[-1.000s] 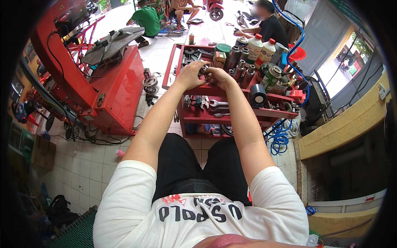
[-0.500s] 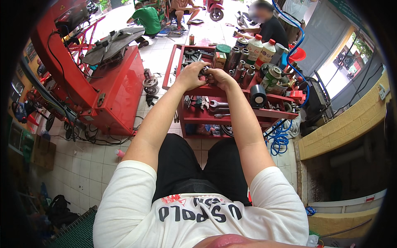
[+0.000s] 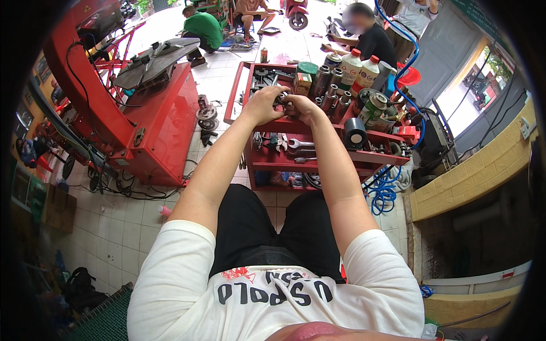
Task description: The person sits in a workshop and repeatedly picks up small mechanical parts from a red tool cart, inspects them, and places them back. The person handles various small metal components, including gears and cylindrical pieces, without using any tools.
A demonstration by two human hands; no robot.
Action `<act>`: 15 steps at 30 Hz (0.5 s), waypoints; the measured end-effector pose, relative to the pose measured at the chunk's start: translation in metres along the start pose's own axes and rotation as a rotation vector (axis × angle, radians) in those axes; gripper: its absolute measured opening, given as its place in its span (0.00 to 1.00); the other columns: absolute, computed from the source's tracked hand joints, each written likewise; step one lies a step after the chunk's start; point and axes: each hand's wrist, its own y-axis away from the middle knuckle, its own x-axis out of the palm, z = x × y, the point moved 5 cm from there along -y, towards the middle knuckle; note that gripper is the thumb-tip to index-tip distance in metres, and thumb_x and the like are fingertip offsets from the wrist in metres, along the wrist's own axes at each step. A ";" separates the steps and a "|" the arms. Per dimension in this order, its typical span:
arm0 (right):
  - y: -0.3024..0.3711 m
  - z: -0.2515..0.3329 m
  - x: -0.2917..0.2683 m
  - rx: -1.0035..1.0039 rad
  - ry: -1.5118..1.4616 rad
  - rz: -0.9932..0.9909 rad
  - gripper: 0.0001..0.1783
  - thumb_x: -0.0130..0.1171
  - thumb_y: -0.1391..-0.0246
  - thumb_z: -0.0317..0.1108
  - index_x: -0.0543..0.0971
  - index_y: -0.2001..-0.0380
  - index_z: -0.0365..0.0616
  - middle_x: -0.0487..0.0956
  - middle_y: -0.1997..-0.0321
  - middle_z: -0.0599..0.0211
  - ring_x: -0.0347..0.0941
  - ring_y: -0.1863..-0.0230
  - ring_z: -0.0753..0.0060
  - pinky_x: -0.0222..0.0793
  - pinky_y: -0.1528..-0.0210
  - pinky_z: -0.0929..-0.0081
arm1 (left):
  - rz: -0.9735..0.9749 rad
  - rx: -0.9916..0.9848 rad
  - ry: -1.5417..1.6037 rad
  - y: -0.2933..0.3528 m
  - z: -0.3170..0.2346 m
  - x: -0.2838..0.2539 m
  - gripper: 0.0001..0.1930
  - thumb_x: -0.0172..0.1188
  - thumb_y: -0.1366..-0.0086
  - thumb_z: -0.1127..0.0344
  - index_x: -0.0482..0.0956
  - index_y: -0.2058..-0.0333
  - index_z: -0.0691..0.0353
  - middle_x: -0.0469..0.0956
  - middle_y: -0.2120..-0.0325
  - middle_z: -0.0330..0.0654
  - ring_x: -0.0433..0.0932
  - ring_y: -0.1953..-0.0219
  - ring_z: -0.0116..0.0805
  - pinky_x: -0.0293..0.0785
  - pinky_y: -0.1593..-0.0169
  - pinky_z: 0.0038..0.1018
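Note:
My left hand [image 3: 265, 105] and my right hand [image 3: 304, 108] meet over the near edge of a red tool cart [image 3: 284, 129]. Between their fingertips is a small dark metal piece [image 3: 280, 98], rounded in outline; the fingers hide most of it, so its kind is unclear. Both hands are closed around it. Just beyond them lie metal tools [image 3: 267, 77] in the cart's top tray. To the right of my fingers stand several metal cylinders [image 3: 330, 95]. Wrenches [image 3: 300, 144] rest on the shelf beneath my wrists.
White bottles with red caps [image 3: 350, 69], a green can [image 3: 375, 104] and a black cylinder [image 3: 355, 133] crowd the cart's right side. A blue hose [image 3: 383, 196] coils on the floor at right. A red machine [image 3: 156, 133] stands at left. Other people [image 3: 205, 28] sit or stand farther off.
My hands and the small metal piece stay almost in place. In the background, the standing person in white has raised their arms, and the person in green has shifted.

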 end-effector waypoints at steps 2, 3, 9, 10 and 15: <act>-0.001 0.000 -0.002 -0.023 0.002 0.002 0.07 0.59 0.34 0.38 0.79 0.67 0.51 0.69 0.78 0.82 0.63 0.77 0.79 0.61 0.69 0.75 | -0.004 -0.012 0.007 0.000 0.001 0.000 0.38 0.75 0.46 0.63 0.74 0.35 0.50 0.78 0.39 0.47 0.75 0.34 0.49 0.71 0.29 0.44; -0.001 0.001 -0.002 -0.034 0.003 0.004 0.07 0.58 0.34 0.37 0.79 0.67 0.51 0.69 0.78 0.82 0.62 0.77 0.79 0.61 0.70 0.75 | -0.003 -0.014 0.013 0.000 0.001 0.000 0.37 0.75 0.46 0.63 0.74 0.35 0.50 0.78 0.39 0.47 0.75 0.34 0.49 0.71 0.29 0.44; -0.002 0.000 -0.001 -0.038 0.005 0.016 0.08 0.57 0.34 0.37 0.78 0.68 0.50 0.70 0.77 0.80 0.62 0.77 0.80 0.61 0.70 0.76 | -0.019 -0.008 0.012 0.000 0.001 0.000 0.37 0.74 0.47 0.63 0.75 0.36 0.50 0.79 0.40 0.48 0.76 0.35 0.48 0.71 0.29 0.43; -0.002 0.000 -0.001 -0.036 0.005 0.018 0.08 0.57 0.33 0.37 0.79 0.68 0.50 0.70 0.77 0.80 0.62 0.77 0.80 0.61 0.70 0.76 | -0.018 -0.008 0.009 0.000 0.001 0.000 0.37 0.75 0.47 0.63 0.75 0.36 0.50 0.79 0.40 0.48 0.76 0.35 0.48 0.71 0.30 0.44; -0.002 0.000 -0.002 -0.004 0.004 0.031 0.08 0.58 0.33 0.39 0.79 0.67 0.50 0.71 0.77 0.81 0.62 0.77 0.80 0.60 0.70 0.77 | -0.031 0.009 0.028 0.001 -0.004 -0.002 0.37 0.73 0.48 0.67 0.76 0.36 0.54 0.79 0.41 0.49 0.77 0.37 0.50 0.72 0.31 0.42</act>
